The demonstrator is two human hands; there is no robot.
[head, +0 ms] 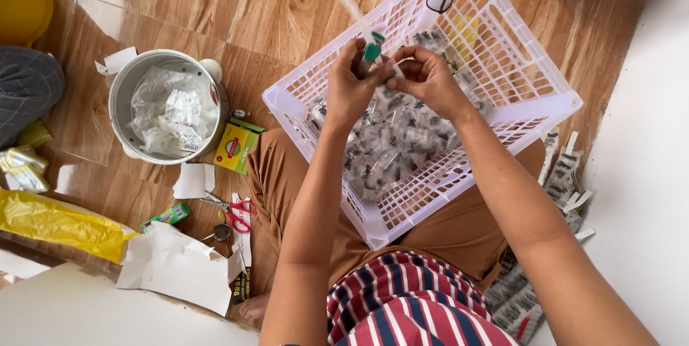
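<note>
I see both forearms raised over the white basket [502, 113], left hand [349, 87] pinching a green-capped tube [371, 52], right hand [428, 80] fingers closed at its tip.

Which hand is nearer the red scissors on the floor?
Left. The left hand is over the white basket, on the side toward the scissors, which lie lower left beside the knee. The right hand is farther right.
</note>
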